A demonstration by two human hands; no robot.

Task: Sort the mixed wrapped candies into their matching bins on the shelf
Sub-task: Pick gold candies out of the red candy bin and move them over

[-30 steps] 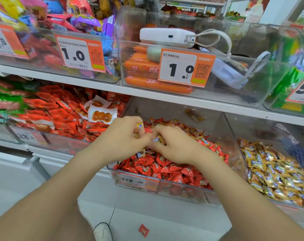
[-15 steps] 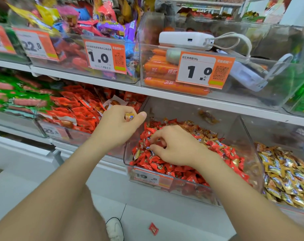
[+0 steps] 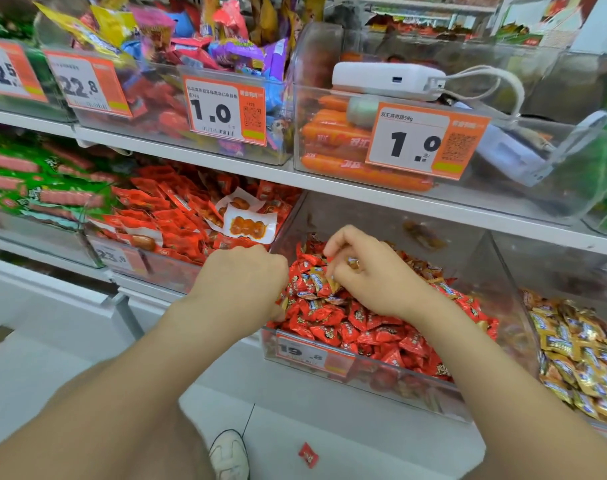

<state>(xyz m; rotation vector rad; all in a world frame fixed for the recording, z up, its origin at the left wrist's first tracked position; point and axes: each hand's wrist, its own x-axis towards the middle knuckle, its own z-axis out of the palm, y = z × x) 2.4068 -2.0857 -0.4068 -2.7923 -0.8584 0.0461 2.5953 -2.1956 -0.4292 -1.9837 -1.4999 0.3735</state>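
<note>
— Where is the candy?
— A gold-wrapped candy (image 3: 352, 262) is pinched in the curled fingers of the right hand (image 3: 368, 275). It is just above the heap of red candies (image 3: 364, 327) in the clear bin (image 3: 499, 271) on the lower shelf.
— How does that arm lie?
— The forearm comes in from the lower right, knuckles up, fingertips turned down toward the heap.
— And the other hand?
— The left hand (image 3: 246, 282) is balled at the bin's front left corner, its back to the camera. Whether it holds anything, I cannot tell.
— Around them?
— Gold candies (image 3: 579, 351) fill the next bin to the right, and a stray red candy (image 3: 308, 454) lies on the floor near a white shoe (image 3: 230, 455)
</note>
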